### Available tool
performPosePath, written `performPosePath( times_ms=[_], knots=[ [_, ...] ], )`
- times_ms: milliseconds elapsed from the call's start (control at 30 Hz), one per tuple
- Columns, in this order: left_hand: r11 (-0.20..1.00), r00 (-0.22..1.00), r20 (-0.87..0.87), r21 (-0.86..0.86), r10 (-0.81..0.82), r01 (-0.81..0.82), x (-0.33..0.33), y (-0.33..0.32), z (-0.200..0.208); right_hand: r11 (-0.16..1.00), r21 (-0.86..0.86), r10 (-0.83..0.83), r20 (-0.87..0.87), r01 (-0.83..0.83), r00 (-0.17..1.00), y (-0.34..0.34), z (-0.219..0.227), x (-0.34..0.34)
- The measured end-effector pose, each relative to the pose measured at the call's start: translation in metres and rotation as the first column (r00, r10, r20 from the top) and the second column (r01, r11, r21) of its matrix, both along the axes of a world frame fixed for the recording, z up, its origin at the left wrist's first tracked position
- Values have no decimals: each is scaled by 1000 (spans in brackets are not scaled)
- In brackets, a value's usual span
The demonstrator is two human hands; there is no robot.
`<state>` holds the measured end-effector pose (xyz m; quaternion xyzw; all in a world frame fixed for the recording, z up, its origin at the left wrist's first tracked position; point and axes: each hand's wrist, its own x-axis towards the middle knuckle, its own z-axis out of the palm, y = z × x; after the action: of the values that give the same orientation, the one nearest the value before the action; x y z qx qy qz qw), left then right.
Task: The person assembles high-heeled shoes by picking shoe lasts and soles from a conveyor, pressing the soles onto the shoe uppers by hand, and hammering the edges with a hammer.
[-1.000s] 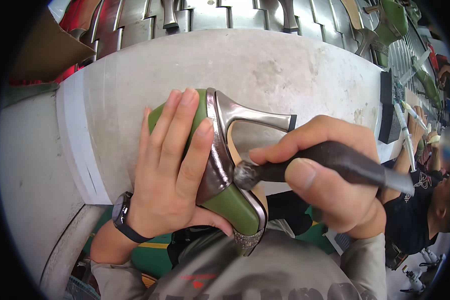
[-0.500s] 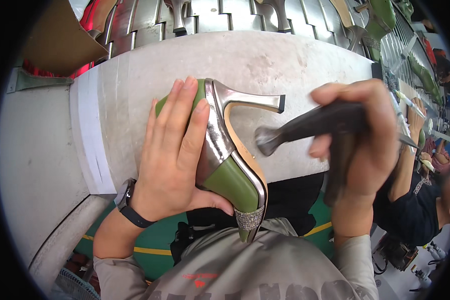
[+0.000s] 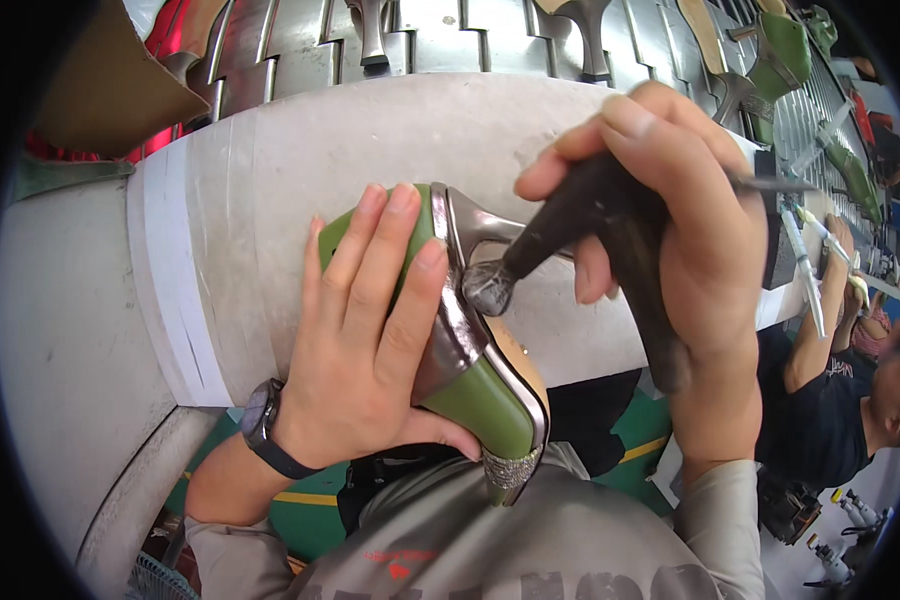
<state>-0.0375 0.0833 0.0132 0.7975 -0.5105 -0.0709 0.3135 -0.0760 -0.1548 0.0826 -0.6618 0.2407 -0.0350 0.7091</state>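
A green high-heeled shoe [image 3: 485, 395] with a metallic bronze band and a glittering strip near its toe lies on its side on the pale worktop. Its toe points toward me and its heel to the right. My left hand [image 3: 360, 330] presses along the upper, fingers over the back part and thumb nearer the toe. My right hand [image 3: 710, 220] is closed around a dark hammer [image 3: 635, 260]. The hammer's rounded metal face is at the bronze band beside the sole edge, seemingly touching it. Hammer and hand partly hide the heel.
Beyond the pale worktop [image 3: 300, 130] runs a slatted metal conveyor [image 3: 460, 40] carrying several more heeled shoes. A brown sheet [image 3: 110, 85] juts in at the far left. At the right, a co-worker in a dark shirt [image 3: 820, 400] reaches toward tools.
My right hand has brought the hammer left, from above the sole to the shoe's bronze band. The shoe and my left hand appear slightly lower and farther right in view.
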Motion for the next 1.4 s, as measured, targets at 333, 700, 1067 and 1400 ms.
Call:
performPosePath(
  times_ms=[333,700,1067,1400],
  knots=[
    [1000,999,38,-21,10,-9,-1,6,-5,999,-26,24,115,-21,993,0,4,-56],
    [999,1000,31,-32,3,-2,-3,1,-2,997,47,-74,111,69,991,11,-1,-41],
    [999,998,62,-42,10,-7,-9,2,5,992,123,-24,129,8,991,10,1,-40],
    [925,913,183,-32,-366,378,-1,-39,42,100,-975,241,-169,-198,956,-56,5,-117]
  ],
)
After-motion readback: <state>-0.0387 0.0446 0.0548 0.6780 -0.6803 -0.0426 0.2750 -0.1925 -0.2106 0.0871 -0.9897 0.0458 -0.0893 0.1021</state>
